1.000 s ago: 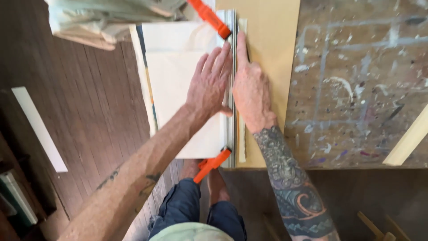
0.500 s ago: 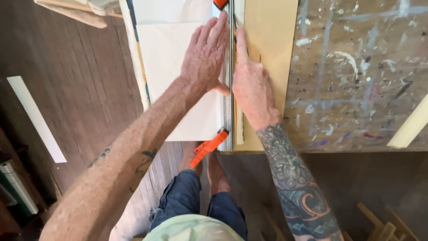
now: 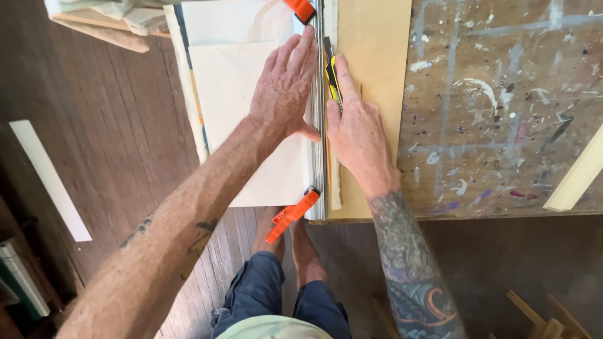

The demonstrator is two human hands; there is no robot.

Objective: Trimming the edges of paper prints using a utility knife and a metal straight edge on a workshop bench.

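My left hand [image 3: 286, 88] lies flat, fingers spread, on a white sheet [image 3: 242, 94] and presses against a long metal straightedge [image 3: 319, 138]. The straightedge is pinned by an orange clamp [image 3: 292, 215] at the near end and another orange clamp [image 3: 300, 9] at the far end. My right hand [image 3: 355, 129] grips a yellow and black utility knife [image 3: 331, 78], index finger stretched along its back, with the blade against the right side of the straightedge. A narrow off-cut strip [image 3: 335, 185] lies beside the rule, over a tan board [image 3: 370, 44].
A paint-spattered plywood tabletop [image 3: 502, 107] extends to the right, with a pale wood strip [image 3: 578, 176] near its right edge. Dark wooden floor [image 3: 107, 125] lies to the left with a white slat [image 3: 50, 179]. My bare feet [image 3: 292, 245] stand under the table's edge.
The view has shifted a little. My right hand has slid farther up along the straightedge, and the knife now shows under its index finger. My left hand stays pressed flat.
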